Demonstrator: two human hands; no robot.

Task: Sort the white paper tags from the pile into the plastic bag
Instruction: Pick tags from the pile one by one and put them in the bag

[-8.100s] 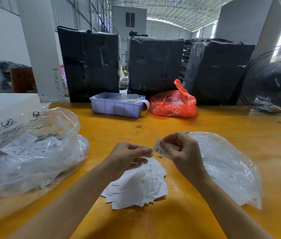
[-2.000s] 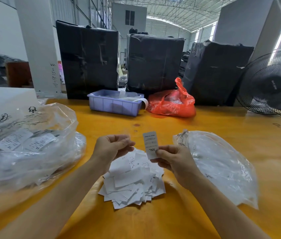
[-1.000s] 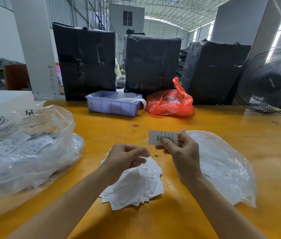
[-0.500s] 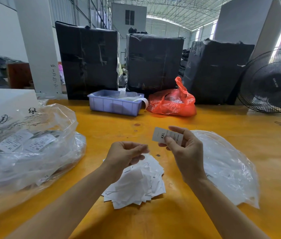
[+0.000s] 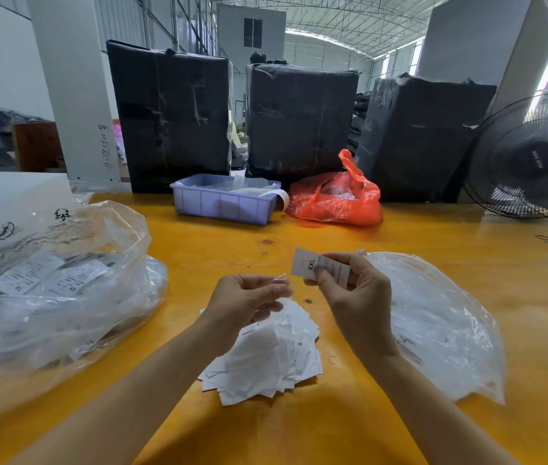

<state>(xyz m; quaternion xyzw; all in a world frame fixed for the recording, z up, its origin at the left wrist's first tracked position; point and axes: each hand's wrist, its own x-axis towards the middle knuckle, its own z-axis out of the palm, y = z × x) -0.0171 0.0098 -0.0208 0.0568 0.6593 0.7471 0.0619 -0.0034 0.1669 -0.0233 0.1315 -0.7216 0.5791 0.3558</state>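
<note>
A pile of white paper tags (image 5: 266,360) lies on the yellow table (image 5: 450,236) right in front of me. My right hand (image 5: 356,297) pinches one white tag (image 5: 303,265) printed XXL, held flat above the far edge of the pile. A flat clear plastic bag (image 5: 433,330) with some tags inside lies just right of that hand. My left hand (image 5: 245,300) hovers over the pile with its fingers curled, and its fingertips pinch a thin pale sliver (image 5: 279,278) that looks like a tag seen edge-on.
A large crumpled clear bag (image 5: 57,297) holding printed labels fills the table's left side. At the back stand a purple bin (image 5: 222,204), a red plastic bag (image 5: 333,203) and three black wrapped bales (image 5: 172,115). A fan (image 5: 534,159) stands at the far right.
The right hand turned the XXL tag from upright to lying sideways and brought it closer to the left hand. The left hand stayed curled over the pile.
</note>
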